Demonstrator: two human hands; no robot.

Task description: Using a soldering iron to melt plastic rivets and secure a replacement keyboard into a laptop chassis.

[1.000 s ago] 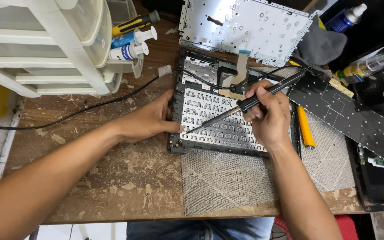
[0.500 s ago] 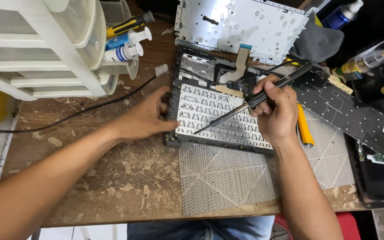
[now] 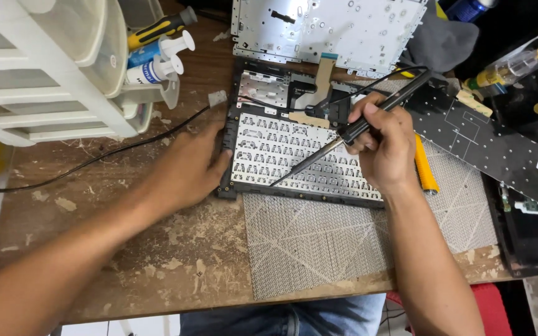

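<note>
Keyboard frame (image 3: 300, 155): my left hand (image 3: 188, 171) lies flat, bracing its left edge; my right hand (image 3: 384, 146) grips the soldering iron (image 3: 344, 134).

Black iron (image 3: 368, 121), silver-white keyboard (image 3: 294, 155) in black frame, grey gridded mat (image 3: 319, 242), brown scuffed table (image 3: 126, 249), yellow handle (image 3: 424, 168) centre right.
</note>
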